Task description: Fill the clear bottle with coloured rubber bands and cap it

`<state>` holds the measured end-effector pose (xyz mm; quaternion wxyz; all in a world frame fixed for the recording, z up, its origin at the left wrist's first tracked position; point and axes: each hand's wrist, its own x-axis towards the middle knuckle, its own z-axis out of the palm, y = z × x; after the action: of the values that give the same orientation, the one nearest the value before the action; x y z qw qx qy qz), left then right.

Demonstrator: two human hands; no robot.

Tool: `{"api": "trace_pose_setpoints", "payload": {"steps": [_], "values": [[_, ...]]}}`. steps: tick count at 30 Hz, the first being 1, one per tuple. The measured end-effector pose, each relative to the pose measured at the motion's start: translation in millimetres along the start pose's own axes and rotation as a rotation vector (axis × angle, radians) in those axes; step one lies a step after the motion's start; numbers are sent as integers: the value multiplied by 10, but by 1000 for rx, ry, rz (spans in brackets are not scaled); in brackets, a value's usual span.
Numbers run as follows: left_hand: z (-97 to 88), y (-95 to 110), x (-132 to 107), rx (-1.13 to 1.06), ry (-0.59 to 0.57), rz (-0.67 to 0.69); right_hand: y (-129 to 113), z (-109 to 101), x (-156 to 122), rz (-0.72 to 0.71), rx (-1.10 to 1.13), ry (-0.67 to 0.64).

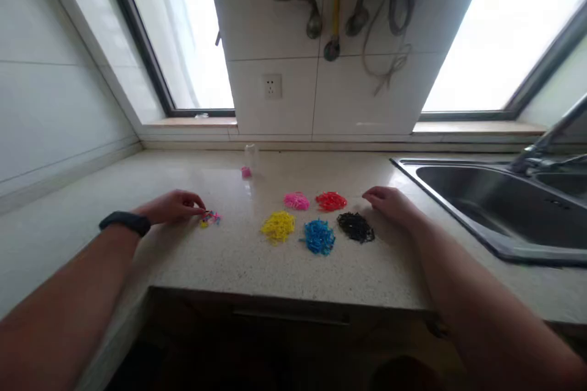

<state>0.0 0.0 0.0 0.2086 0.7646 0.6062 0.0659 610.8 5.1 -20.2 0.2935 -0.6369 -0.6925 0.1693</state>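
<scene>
My left hand (178,204) is at the left of the counter, its thumb and finger pinched together at the edge of a small mixed-colour pile (211,218) of what look like tiny rubber bands. Whatever is between those fingertips is too small to make out. Right of the middle lie five single-colour piles: a pink pile (296,200), a red pile (331,200), a yellow pile (278,226), a blue pile (318,237) and a black pile (356,227). Beside the red and black piles rests my right hand (385,198), fingers together, with nothing visible in them.
Toward the back of the pale counter (229,269) are a clear container (251,156) and a small pink object (246,172). A steel sink (495,208) with a faucet (545,140) is at the right. The tiled wall carries a socket (272,86) and pipes.
</scene>
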Motion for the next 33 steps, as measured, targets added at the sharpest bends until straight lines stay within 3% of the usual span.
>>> {"api": "trace_pose_setpoints", "payload": {"steps": [11, 15, 22, 26, 33], "values": [[37, -49, 39, -145, -47, 6, 91, 21, 34, -11, -8, -8], [16, 15, 12, -139, 13, -1, 78, 29, 30, -4, 0, 1], [-18, 192, 25, -244, 124, 115, 84, 35, 39, 14, 15, 1], [38, 481, 33, -394, 198, 171, 107, 46, 52, 2, 19, 2], [272, 1299, -100, -681, 361, 260, 59, 41, 36, -7, 16, -4]]}}
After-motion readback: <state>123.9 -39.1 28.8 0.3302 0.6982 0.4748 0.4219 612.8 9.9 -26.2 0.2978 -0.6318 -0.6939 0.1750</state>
